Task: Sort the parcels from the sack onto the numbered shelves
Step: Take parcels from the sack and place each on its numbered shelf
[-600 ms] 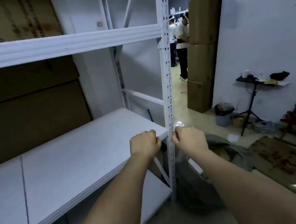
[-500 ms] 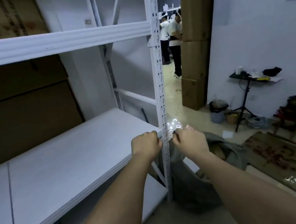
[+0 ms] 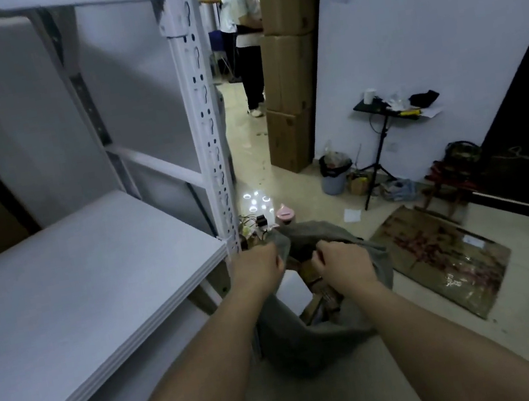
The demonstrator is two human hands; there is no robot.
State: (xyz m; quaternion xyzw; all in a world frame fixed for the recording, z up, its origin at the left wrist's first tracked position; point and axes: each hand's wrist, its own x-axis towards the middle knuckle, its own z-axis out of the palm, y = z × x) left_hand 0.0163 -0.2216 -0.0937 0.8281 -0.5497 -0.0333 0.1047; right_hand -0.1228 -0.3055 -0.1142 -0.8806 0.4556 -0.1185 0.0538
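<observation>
A grey sack (image 3: 312,335) stands on the floor just right of the white shelf unit's corner post (image 3: 205,123). My left hand (image 3: 258,267) grips the sack's rim at its left side. My right hand (image 3: 345,262) has its fingers curled at the right side of the sack's mouth, apparently on the rim. Between the hands the mouth is open and shows brown cardboard parcels (image 3: 322,291) and a white one (image 3: 291,291). The white shelf board (image 3: 73,293) lies bare to the left at hand height.
Two people stand in the passage behind the post. Tall stacked cartons (image 3: 290,68) line the doorway. A tripod stand with a tray (image 3: 381,112), a bin (image 3: 333,175), clutter and a flattened carton (image 3: 438,259) lie on the floor to the right.
My view has dropped and turned right. Both hands have left the shelf's front corner by the post and moved down to the sack's mouth.
</observation>
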